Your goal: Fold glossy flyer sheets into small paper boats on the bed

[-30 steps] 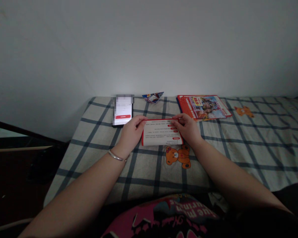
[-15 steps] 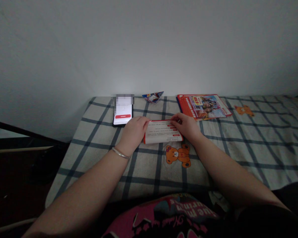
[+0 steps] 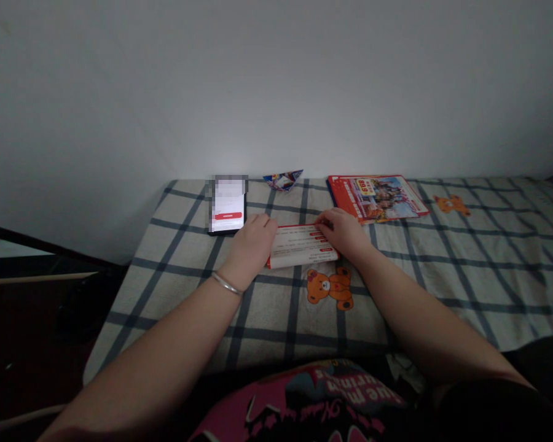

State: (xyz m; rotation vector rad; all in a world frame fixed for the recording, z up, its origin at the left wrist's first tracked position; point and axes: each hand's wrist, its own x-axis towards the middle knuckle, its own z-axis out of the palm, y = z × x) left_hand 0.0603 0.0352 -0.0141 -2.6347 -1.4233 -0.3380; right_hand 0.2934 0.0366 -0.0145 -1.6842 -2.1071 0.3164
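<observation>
While holding white, red-edged, rectangular printed paper (image 3: 299, 247) at both ends with left hand (image 3: 252, 245) and right hand (image 3: 345, 233), between the far and near edges of the grey-checked, cloth-covered desk (image 3: 166, 285), could crease it crookedly through uneven pressure.

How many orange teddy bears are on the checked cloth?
2: one bear in front of the paper, another bear right of the flyers. More may be hidden under things.

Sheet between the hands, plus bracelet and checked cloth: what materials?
Sheet: likely paper, perhaps lightly coated; thin, printed, looks curled or folded along the near side.
Bracelet: probably metal, smooth and silvery, with bright highlights; plating can't be ruled out.
Checked cloth: apparently textile, matte, softly wrinkled; fibre unclear.
</observation>
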